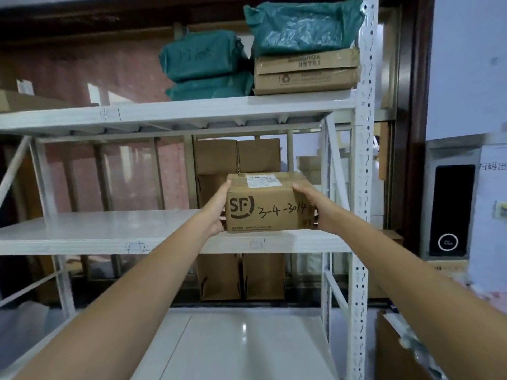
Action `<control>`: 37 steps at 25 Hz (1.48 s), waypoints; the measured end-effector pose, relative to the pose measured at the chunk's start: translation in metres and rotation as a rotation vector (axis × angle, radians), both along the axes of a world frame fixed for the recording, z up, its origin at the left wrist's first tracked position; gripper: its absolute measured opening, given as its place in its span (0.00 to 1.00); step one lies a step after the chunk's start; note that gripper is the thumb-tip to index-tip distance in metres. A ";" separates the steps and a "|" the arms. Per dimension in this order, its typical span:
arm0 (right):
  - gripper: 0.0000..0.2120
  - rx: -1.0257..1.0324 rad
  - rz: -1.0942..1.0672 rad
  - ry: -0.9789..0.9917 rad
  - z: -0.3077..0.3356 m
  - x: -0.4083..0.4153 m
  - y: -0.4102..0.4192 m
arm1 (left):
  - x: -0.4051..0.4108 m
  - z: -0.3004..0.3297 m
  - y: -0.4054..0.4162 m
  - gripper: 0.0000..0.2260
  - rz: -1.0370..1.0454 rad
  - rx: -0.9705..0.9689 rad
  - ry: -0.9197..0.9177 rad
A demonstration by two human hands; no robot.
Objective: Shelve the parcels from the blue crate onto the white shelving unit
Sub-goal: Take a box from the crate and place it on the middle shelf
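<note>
A brown cardboard parcel (267, 204), printed "SF" with "3-4-3014" handwritten on its front, rests at the front right of the middle board of the white shelving unit (109, 231). My left hand (218, 209) presses its left side and my right hand (315, 208) presses its right side, both arms stretched out. A white label sits on the parcel's top. The blue crate is out of view.
The upper board (178, 112) carries two stacked green bagged parcels (203, 65) and, further right, a green bag on flat cardboard boxes (306, 71). Brown boxes (237, 156) stand behind the shelf. The perforated right upright (362, 187) is close to my right hand. A cardboard box corner (395, 349) shows bottom right.
</note>
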State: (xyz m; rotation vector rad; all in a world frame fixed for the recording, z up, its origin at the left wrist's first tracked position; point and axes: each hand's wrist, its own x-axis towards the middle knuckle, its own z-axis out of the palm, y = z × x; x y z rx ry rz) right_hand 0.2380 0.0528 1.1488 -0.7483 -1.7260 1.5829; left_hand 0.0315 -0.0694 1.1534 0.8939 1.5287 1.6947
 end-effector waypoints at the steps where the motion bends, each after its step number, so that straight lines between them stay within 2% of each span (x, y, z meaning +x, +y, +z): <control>1: 0.15 0.007 -0.010 0.021 0.001 -0.016 0.008 | -0.014 0.001 0.010 0.26 -0.013 0.020 0.005; 4: 0.28 0.024 -0.071 0.018 -0.012 -0.059 0.030 | -0.049 -0.008 0.033 0.24 -0.054 0.050 0.038; 7: 0.39 0.047 -0.123 -0.034 -0.033 -0.095 0.050 | -0.086 -0.031 0.057 0.22 -0.073 0.002 0.072; 8: 0.38 0.039 -0.115 -0.054 -0.038 -0.103 0.053 | -0.094 -0.039 0.063 0.22 -0.081 -0.016 0.068; 11: 0.21 0.043 -0.113 -0.096 -0.046 -0.121 0.066 | -0.112 -0.052 0.078 0.22 -0.085 -0.052 0.063; 15: 0.13 0.031 -0.152 -0.133 -0.053 -0.132 0.078 | -0.126 -0.063 0.098 0.24 -0.117 -0.063 0.034; 18: 0.13 0.032 -0.167 -0.156 -0.059 -0.138 0.088 | -0.131 -0.074 0.110 0.25 -0.132 -0.069 0.040; 22: 0.25 0.031 -0.182 -0.166 -0.065 -0.141 0.097 | -0.130 -0.079 0.117 0.25 -0.094 -0.049 0.065; 25: 0.47 0.027 -0.165 -0.151 -0.070 -0.136 0.095 | -0.126 -0.080 0.113 0.26 -0.079 -0.041 0.100; 26: 0.50 0.033 -0.181 -0.139 -0.071 -0.132 0.095 | -0.124 -0.081 0.109 0.25 -0.060 -0.032 0.120; 29: 0.42 0.075 -0.316 -0.092 -0.080 -0.114 0.088 | -0.120 -0.090 0.093 0.22 0.042 0.006 0.146; 32: 0.33 0.110 -0.351 -0.070 -0.101 -0.086 0.074 | -0.105 -0.112 0.072 0.20 0.187 0.025 0.115; 35: 0.28 0.136 -0.335 -0.081 -0.131 -0.059 0.056 | -0.085 -0.140 0.056 0.25 0.300 -0.009 0.082; 37: 0.27 0.143 -0.308 -0.117 -0.154 -0.045 0.046 | -0.072 -0.166 0.047 0.29 0.284 -0.067 0.059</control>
